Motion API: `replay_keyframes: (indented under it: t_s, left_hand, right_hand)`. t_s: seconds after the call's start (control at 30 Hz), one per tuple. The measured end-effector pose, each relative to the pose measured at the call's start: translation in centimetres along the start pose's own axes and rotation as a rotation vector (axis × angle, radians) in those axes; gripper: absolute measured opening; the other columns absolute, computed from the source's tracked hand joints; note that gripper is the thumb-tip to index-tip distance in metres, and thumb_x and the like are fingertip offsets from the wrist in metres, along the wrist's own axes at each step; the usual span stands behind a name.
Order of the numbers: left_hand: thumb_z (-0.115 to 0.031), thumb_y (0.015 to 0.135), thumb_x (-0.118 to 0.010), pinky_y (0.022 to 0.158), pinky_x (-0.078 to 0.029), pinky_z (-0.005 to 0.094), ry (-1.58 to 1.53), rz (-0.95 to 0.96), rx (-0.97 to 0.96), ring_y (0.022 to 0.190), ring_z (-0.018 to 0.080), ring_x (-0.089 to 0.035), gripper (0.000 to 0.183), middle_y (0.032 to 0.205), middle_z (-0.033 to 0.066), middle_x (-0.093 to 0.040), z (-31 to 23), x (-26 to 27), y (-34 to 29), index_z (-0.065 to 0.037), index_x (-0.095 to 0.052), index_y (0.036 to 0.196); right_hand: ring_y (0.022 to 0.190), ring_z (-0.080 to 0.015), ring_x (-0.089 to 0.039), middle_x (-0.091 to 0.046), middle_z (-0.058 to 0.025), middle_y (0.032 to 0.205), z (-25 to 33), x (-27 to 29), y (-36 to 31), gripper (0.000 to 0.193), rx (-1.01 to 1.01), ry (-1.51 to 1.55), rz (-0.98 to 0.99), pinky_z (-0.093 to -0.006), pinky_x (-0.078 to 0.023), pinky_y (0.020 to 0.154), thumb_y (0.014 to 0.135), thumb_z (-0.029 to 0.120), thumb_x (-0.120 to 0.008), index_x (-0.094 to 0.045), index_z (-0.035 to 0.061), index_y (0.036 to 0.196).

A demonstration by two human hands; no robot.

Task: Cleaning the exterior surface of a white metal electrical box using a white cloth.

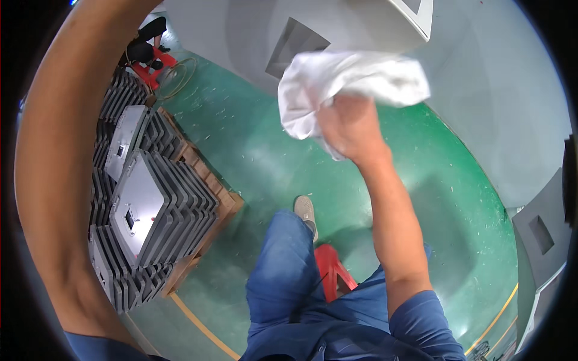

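Observation:
A crumpled white cloth (385,78) hangs from my right hand (350,126), whose fingers are closed on it; some of them are hidden by its folds. The cloth's edges are smeared by motion. Just beyond it stands a large light-grey cabinet-like body (223,39) with a rectangular recess (295,47) in its side. Whether the cloth touches that surface, I cannot tell. My left forearm (57,150) reaches up along the left side and leaves the picture at the top, so my left hand is out of sight.
Stacks of grey metal panels (141,198) stand on a wooden pallet (226,207) at my left. A red stool (328,271) is between my legs. Farther back, a person in dark clothes (141,51) is by another red stool (158,71). Grey housings (539,231) stand at right.

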State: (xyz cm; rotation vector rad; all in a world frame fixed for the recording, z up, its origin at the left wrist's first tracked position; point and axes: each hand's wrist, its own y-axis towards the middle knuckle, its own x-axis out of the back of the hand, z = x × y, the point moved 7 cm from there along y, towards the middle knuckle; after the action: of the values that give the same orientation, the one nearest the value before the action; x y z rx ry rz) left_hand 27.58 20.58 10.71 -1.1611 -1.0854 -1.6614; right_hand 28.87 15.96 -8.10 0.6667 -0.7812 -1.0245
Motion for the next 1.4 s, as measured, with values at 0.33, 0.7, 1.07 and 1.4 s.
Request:
replay_keyframes:
  t_s: [0.33,0.7,1.07,1.4]
  left_hand:
    - [-0.048,0.086,-0.067,0.066,-0.046,0.0381,-0.006,0.070,0.097,0.071,0.0256,-0.061,0.052,0.074,0.0163,-0.064,5.0,-0.8,-0.9,0.004,-0.068,0.089]
    - [-0.043,0.086,-0.063,0.061,-0.042,0.0406,0.035,0.204,0.288,0.063,0.0266,-0.055,0.047,0.065,0.0176,-0.057,8.5,-1.2,-2.7,0.003,-0.063,0.074]
    - [-0.043,0.088,-0.066,0.065,-0.050,0.0378,0.089,0.633,0.658,0.071,0.0266,-0.066,0.045,0.074,0.0192,-0.067,14.0,-3.5,-2.8,0.002,-0.069,0.089]
    - [-0.040,0.087,-0.066,0.064,-0.049,0.0380,0.186,0.507,0.553,0.069,0.0268,-0.064,0.043,0.072,0.0192,-0.065,21.7,-6.3,-3.6,0.003,-0.066,0.086]
  right_hand:
    - [0.082,-0.0153,-0.064,-0.065,-0.0078,0.097,-7.0,-9.5,-10.4,0.026,-1.066,1.012,-0.096,-0.0298,-0.053,0.070,0.089,0.015,-0.055,-0.061,0.0003,0.110]
    - [0.067,-0.0125,-0.057,-0.058,-0.0014,0.078,-5.1,-12.4,-1.2,0.014,-0.825,1.134,-0.511,-0.0269,-0.048,0.061,0.094,0.019,-0.053,-0.058,0.0069,0.090]
    - [0.076,-0.0257,-0.064,-0.062,-0.0155,0.087,-7.5,-37.5,-8.6,0.014,-1.242,0.934,0.320,-0.0396,-0.051,0.066,0.091,0.005,-0.042,-0.054,-0.0032,0.092]
    - [0.057,-0.0176,-0.059,-0.058,-0.0053,0.073,2.0,-24.3,13.7,0.014,0.153,-0.124,-0.150,-0.0289,-0.043,0.044,0.082,0.011,-0.065,-0.058,0.0023,0.089]
